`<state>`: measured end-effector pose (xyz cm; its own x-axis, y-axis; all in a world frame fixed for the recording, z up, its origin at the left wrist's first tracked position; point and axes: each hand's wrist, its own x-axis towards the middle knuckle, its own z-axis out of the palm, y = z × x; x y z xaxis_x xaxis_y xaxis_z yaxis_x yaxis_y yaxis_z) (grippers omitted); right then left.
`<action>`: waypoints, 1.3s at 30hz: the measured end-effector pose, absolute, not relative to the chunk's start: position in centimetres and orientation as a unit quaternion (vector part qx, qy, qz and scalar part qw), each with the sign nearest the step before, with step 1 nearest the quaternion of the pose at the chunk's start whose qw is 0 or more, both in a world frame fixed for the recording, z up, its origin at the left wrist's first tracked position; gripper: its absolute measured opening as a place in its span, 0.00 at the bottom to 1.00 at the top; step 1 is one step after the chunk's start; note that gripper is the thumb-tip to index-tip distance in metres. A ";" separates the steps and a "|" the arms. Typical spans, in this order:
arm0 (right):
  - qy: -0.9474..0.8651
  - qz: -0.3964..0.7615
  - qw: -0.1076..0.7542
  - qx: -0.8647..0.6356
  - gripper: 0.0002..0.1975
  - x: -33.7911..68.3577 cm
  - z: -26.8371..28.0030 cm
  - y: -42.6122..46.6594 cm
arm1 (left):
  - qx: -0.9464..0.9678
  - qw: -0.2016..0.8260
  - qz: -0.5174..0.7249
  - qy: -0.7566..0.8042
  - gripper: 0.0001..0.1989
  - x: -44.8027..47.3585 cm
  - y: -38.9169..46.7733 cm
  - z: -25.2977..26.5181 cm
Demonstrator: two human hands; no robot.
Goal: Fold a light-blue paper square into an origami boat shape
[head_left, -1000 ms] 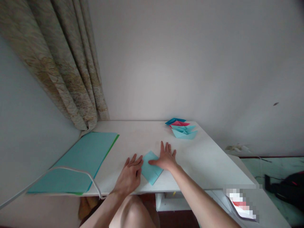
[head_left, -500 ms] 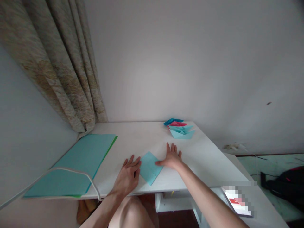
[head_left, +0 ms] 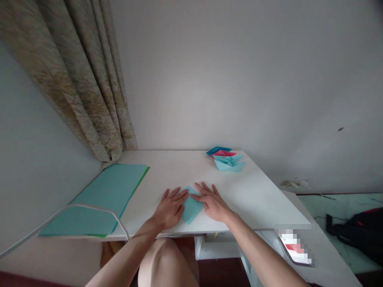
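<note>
A light blue folded paper (head_left: 191, 209) lies flat on the white desk in front of me, one corner pointing toward the near edge. My left hand (head_left: 170, 209) rests on its left side, fingers stretched out and fingertips near the top corner. From the other side my right hand (head_left: 212, 202) presses on the paper's upper right edge with fingers spread. Neither hand grips anything. Parts of the paper's sides are hidden under the fingers.
Several folded paper boats (head_left: 229, 163) in light blue, pink and dark blue stand at the back right. A stack of coloured sheets (head_left: 101, 203) lies on the left, with a white cable (head_left: 89, 207) crossing it. A tablet-like device (head_left: 296, 249) sits at the lower right.
Both hands have moved inward over the paper, and their fingertips are closer together near its top corner. The right hand has come left. The view has shifted slightly.
</note>
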<state>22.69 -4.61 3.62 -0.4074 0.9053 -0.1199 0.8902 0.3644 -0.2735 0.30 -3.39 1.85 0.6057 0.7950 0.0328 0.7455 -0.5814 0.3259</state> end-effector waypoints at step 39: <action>-0.822 0.025 0.093 -0.561 0.21 24.1 2.2 -6.9 | 0.884 0.101 0.053 0.454 0.30 2.9 -2.9 1.4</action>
<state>24.11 -6.95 2.15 -0.3542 0.9269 0.1243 0.9176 0.3701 -0.1453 2.89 -2.95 1.40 0.5828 0.8126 0.0024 0.7912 -0.5681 0.2264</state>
